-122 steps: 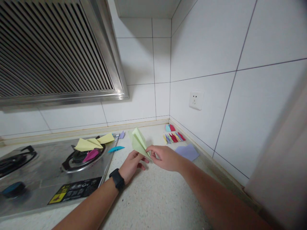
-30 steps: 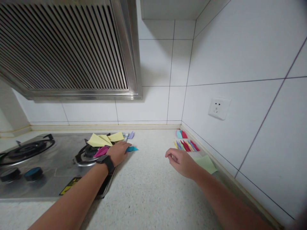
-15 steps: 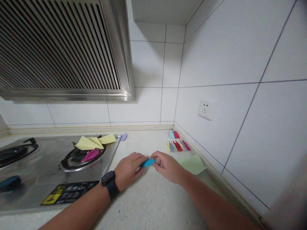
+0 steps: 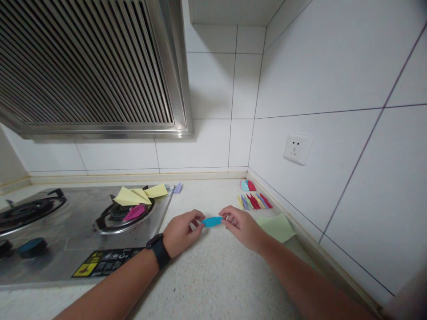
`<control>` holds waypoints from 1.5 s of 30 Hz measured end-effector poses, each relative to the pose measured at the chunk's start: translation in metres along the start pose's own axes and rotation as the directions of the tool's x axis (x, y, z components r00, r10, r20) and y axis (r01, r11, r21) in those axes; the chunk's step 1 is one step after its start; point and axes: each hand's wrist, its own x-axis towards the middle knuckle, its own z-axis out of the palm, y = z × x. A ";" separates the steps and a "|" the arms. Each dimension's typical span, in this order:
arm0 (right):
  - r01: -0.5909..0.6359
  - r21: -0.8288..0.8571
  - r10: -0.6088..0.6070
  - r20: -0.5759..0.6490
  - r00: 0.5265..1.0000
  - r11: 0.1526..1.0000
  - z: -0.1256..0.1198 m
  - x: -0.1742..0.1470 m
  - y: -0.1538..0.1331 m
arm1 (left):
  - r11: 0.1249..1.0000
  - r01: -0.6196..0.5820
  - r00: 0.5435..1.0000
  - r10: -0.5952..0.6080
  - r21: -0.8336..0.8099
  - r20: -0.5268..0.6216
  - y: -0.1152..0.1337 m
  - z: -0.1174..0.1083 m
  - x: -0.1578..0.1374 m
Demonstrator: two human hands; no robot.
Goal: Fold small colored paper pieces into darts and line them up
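A small folded piece of blue paper [image 4: 212, 221] is stretched between my two hands, just over the countertop. My left hand [image 4: 184, 230], with a dark watch at the wrist, pinches its left end. At the right end, the fingers of my right hand [image 4: 243, 226] are closed on it. Pale green paper [image 4: 277, 227] lies beside and partly behind my right wrist. Beyond that hand sits a row of small folded papers [image 4: 255, 201] in several colours, with blue and red folded pieces [image 4: 247, 185] behind the row.
A gas stove [image 4: 80, 240] stands on the left. Yellow folded paper [image 4: 133, 196] and a magenta folded piece [image 4: 134, 212] rest on its right burner. A lilac folded piece [image 4: 178, 188] lies at the stove's corner. Above hangs a range hood [image 4: 187, 111]; a wall socket [image 4: 298, 150] is at right.
My left fingers have drawn back to the blue paper's left end, so more of it shows. The whole view has shifted slightly, with things appearing farther right.
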 end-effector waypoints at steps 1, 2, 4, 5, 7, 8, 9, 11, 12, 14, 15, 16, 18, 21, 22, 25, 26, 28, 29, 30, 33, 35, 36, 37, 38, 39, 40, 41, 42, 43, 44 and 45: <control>0.001 0.001 -0.001 -0.003 1.000 1.000 0.000 0.000 0.000 | 1.000 0.008 1.000 -0.008 -0.002 -0.001 0.000 0.000 0.000; 0.000 0.000 0.000 -0.003 1.000 1.000 0.000 0.000 0.000 | 1.000 0.011 1.000 -0.011 0.002 -0.001 0.000 0.000 0.000; -0.006 0.001 0.006 0.006 1.000 1.000 0.000 -0.001 0.000 | 1.000 0.006 1.000 -0.006 0.020 -0.003 0.001 -0.001 0.001; -0.008 0.002 0.008 0.012 1.000 1.000 0.000 -0.001 0.000 | 1.000 0.001 1.000 -0.001 0.030 -0.008 0.002 -0.001 0.001; -0.004 0.000 0.004 0.019 1.000 1.000 0.000 -0.001 0.000 | 0.999 -0.013 1.000 0.015 0.051 -0.026 0.002 -0.002 0.001; 0.002 -0.002 -0.002 0.018 1.000 1.000 0.000 -0.002 0.000 | 0.998 -0.024 0.999 0.027 0.062 -0.035 0.002 -0.002 0.001; 0.009 -0.007 -0.009 0.015 1.000 1.000 0.000 -0.002 0.000 | 0.997 -0.038 0.998 0.042 0.074 -0.041 0.002 -0.003 0.000; 0.031 -0.019 -0.031 0.013 0.999 0.999 -0.001 -0.001 -0.002 | 0.993 -0.069 0.996 0.074 0.097 -0.049 0.002 -0.003 0.000; 0.049 -0.027 -0.048 0.017 0.999 0.998 -0.001 -0.001 -0.003 | 0.991 -0.082 0.995 0.088 0.107 -0.049 0.002 -0.003 0.000; 0.087 -0.041 -0.086 0.026 0.996 0.995 -0.003 -0.001 -0.006 | 0.987 -0.099 0.993 0.105 0.125 -0.047 0.002 -0.003 -0.001; 0.103 -0.046 -0.101 0.030 0.994 0.994 -0.003 -0.001 -0.007 | 0.986 -0.104 0.993 0.111 0.132 -0.047 0.002 -0.003 -0.001; 0.113 -0.048 -0.112 0.033 0.993 0.992 -0.004 -0.001 -0.008 | 0.984 -0.110 0.992 0.117 0.138 -0.046 0.002 -0.003 -0.001; 0.119 -0.051 -0.117 0.035 0.992 0.992 -0.004 -0.001 -0.009 | 0.981 -0.122 0.991 0.130 0.148 -0.045 0.002 -0.003 -0.001; 0.120 -0.052 -0.118 0.037 0.992 0.991 -0.004 -0.001 -0.008 | 0.976 -0.139 0.988 0.147 0.168 -0.038 0.003 -0.004 -0.001; 0.119 -0.051 -0.118 0.038 0.992 0.992 -0.004 0.000 -0.007 | 0.974 -0.143 0.988 0.151 0.175 -0.034 0.004 -0.005 -0.001; 0.123 -0.051 -0.121 0.041 0.992 0.991 -0.003 0.000 -0.006 | 0.970 -0.150 0.987 0.159 0.192 -0.031 0.005 -0.005 -0.002; 0.126 -0.053 -0.124 0.042 0.991 0.991 -0.003 0.000 -0.006 | 0.969 -0.152 0.986 0.161 0.195 -0.031 0.005 -0.006 -0.002; 0.130 -0.058 -0.127 0.047 0.991 0.990 -0.004 0.000 -0.007 | 0.967 -0.159 0.985 0.168 0.200 -0.029 0.005 -0.006 -0.002; 0.129 -0.060 -0.126 0.049 0.991 0.990 -0.004 0.000 -0.007 | 0.966 -0.162 0.985 0.171 0.202 -0.027 0.005 -0.006 -0.002; 0.128 -0.061 -0.125 0.051 0.991 0.990 -0.004 0.000 -0.007 | 0.965 -0.167 0.984 0.175 0.203 -0.023 0.006 -0.006 -0.002; 0.138 -0.061 -0.135 0.052 0.990 0.989 -0.005 0.000 -0.007 | 0.961 -0.178 0.983 0.186 0.210 -0.014 0.006 -0.006 -0.002; 0.144 -0.058 -0.141 0.054 0.989 0.988 -0.005 0.000 -0.007 | 0.958 -0.181 0.982 0.190 0.223 -0.017 0.006 -0.007 -0.002; 0.143 -0.055 -0.140 0.057 0.988 0.988 -0.005 0.001 -0.007 | 0.955 -0.184 0.981 0.194 0.232 -0.019 0.006 -0.007 -0.002; 0.142 -0.054 -0.139 0.062 0.988 0.988 -0.005 0.001 -0.006 | 0.952 -0.190 0.979 0.201 0.241 -0.021 0.005 -0.006 -0.002; 0.142 -0.054 -0.138 0.066 0.988 0.988 -0.005 0.001 -0.006 | 0.948 -0.198 0.977 0.210 0.250 -0.022 0.004 -0.006 -0.002; 0.143 -0.056 -0.139 0.069 0.988 0.988 -0.005 0.001 -0.006 | 0.943 -0.209 0.975 0.222 0.259 -0.023 0.004 -0.006 -0.002; 0.146 -0.060 -0.141 0.070 0.987 0.988 -0.005 0.001 -0.006 | 0.939 -0.220 0.972 0.234 0.266 -0.023 0.003 -0.005 -0.002; 0.147 -0.065 -0.142 0.071 0.987 0.987 -0.005 0.001 -0.006 | 0.934 -0.231 0.969 0.247 0.272 -0.025 0.002 -0.005 -0.002; 0.146 -0.070 -0.142 0.071 0.987 0.987 -0.005 0.001 -0.006 | 0.930 -0.244 0.965 0.261 0.276 -0.027 0.001 -0.004 -0.002; 0.145 -0.074 -0.140 0.072 0.988 0.987 -0.005 0.000 -0.005 | 0.925 -0.257 0.961 0.276 0.279 -0.029 0.000 -0.004 -0.001; 0.143 -0.077 -0.137 0.072 0.988 0.987 -0.005 0.000 -0.005 | 0.922 -0.269 0.957 0.288 0.280 -0.028 -0.001 -0.003 -0.001; 0.141 -0.079 -0.135 0.072 0.988 0.987 -0.005 0.000 -0.005 | 0.918 -0.281 0.954 0.300 0.280 -0.026 -0.001 -0.003 -0.001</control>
